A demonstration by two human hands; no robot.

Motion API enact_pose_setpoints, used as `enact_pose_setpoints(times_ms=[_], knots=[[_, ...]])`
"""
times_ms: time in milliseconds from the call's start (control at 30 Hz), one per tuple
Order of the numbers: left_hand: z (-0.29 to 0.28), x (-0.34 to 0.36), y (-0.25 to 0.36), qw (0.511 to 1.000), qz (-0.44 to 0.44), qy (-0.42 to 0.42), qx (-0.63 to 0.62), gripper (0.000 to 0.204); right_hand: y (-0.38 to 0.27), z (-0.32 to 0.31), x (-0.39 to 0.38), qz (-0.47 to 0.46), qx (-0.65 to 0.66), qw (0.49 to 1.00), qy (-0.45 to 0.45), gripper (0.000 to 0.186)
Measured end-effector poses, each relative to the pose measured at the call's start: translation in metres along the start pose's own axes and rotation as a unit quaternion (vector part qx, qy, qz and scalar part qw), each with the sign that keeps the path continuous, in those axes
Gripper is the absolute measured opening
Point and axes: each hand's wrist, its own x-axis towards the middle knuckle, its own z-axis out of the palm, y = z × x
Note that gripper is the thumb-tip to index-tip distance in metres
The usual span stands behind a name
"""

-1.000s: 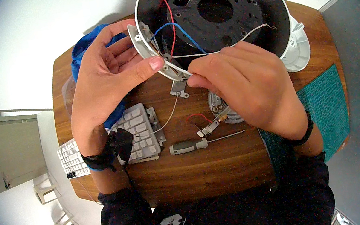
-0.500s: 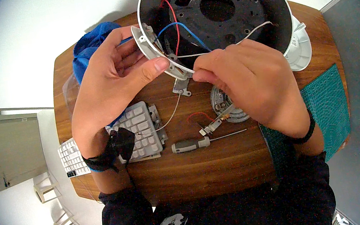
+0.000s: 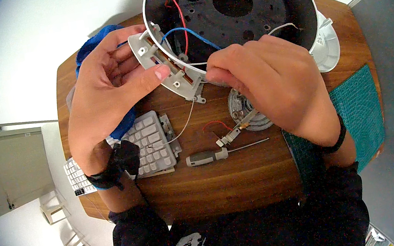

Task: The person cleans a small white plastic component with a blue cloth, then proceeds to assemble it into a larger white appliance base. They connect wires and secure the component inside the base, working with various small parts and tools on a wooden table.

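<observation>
A white cylindrical appliance housing (image 3: 300, 11) with a black inside lies tipped toward me at the table's far side. My left hand (image 3: 104, 96) is closed around a curved white plastic panel (image 3: 143, 51), thumb on its inner face. A narrow brown circuit board shows along the panel, which sits tilted outward at the housing's left rim. My right hand (image 3: 272, 83) is closed on the housing's near rim; its fingertips are partly hidden. Red wire (image 3: 183, 20), blue wire (image 3: 196, 35) and white wire (image 3: 282, 27) run inside the housing, the white one passing behind my right hand.
Below my hands lie a round metal part (image 3: 242, 111), a small bracket with a red wire (image 3: 230, 137) and a screwdriver (image 3: 207, 157). A keyboard (image 3: 151, 142) and blue cloth (image 3: 99, 42) are left, a green cutting mat (image 3: 358, 114) and white plastic part (image 3: 326, 50) right.
The panel has swung outward and to the left with my left hand, exposing more of its inner face and board. The housing has shifted slightly left; my right hand stays at its rim.
</observation>
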Motion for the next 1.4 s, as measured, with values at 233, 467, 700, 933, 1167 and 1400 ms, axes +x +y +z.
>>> enact_pose_setpoints(times_ms=[233, 467, 700, 933, 1167, 1400], knots=[[-0.0057, 0.0020, -0.0075, 0.999, 0.003, -0.042, 0.013, 0.049, -0.0025, -0.0015, 0.0013, -0.014, 0.021, 1.000, 0.002, 0.019], [0.0009, 0.0014, -0.0080, 0.999, 0.020, -0.043, 0.015, 0.043, -0.0031, 0.0000, 0.0028, -0.013, 0.023, 1.000, 0.000, 0.019], [0.0037, 0.0015, -0.0026, 0.998, 0.013, -0.027, 0.061, 0.041, -0.0024, -0.0003, -0.0008, 0.004, -0.011, 1.000, -0.016, 0.019], [-0.0006, 0.0004, -0.0054, 0.998, 0.029, -0.033, 0.044, 0.051, -0.0002, -0.0012, -0.0004, 0.005, -0.011, 1.000, 0.000, 0.018], [0.0012, -0.0040, -0.0042, 0.998, 0.031, -0.030, 0.052, 0.054, -0.0023, -0.0002, 0.0002, 0.004, -0.003, 1.000, 0.000, 0.019], [0.0016, 0.0002, -0.0012, 0.994, 0.041, -0.076, 0.069, 0.045, -0.0006, 0.0003, -0.0001, -0.003, 0.002, 1.000, -0.002, 0.019]])
